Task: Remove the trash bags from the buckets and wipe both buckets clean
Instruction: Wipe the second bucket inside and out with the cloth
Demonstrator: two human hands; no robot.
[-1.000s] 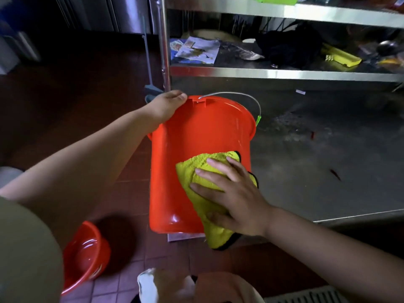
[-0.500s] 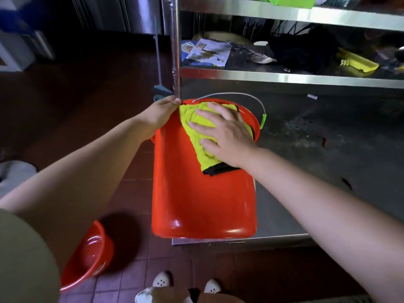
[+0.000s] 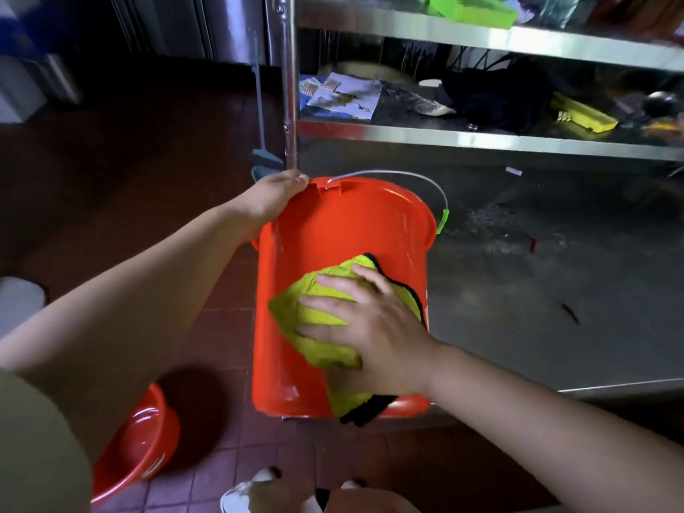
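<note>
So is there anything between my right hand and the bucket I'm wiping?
Only the yellow cloth. The right hand presses it flat against the side of the orange bucket; no trash bag shows on it.

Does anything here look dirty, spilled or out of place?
Yes. The steel shelf beside the bucket shows a whitish smear and small red scraps. A second bucket lies tipped on the floor.

steel shelf (image 3: 518, 275) under tipped orange bucket (image 3: 333, 246); second bucket (image 3: 137, 442) on tiled floor (image 3: 229, 460)
</note>
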